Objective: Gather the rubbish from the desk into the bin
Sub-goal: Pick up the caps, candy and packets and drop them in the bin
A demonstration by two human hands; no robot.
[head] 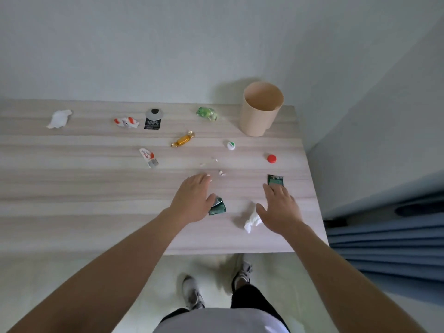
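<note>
Head view only. Bench (72,188) pale wood grain, filling mid frame, rubbish scattered across it. Bin (260,109) tan, upright, open top, upper right of bench near back edge. Left hand (192,200) centre frame, palm down, fingers spread wide, holding nothing; thumb touching or just over dark green wrapper (217,206), cannot tell which. Right hand (281,207) right of centre, palm down, fingers spread wide, holding nothing; fingertips at lower edge of green packet (275,180), contact unclear. Crumpled white tissue (252,221) just left of right hand, near front edge. Small white scraps (222,173) just beyond left fingertips. Red cap (271,158) right side, apart from white-green cap (231,145) below bin. Gold candy wrapper (183,139) centre, tilted. Light green wrapper (207,113) left of bin. Black tag (152,119) and red-white wrapper (126,122) side by side, upper middle. Second red-white wrapper (149,157) left of centre. White tissue (58,118) far upper left. Shoes (192,292) on floor, lower centre.
</note>
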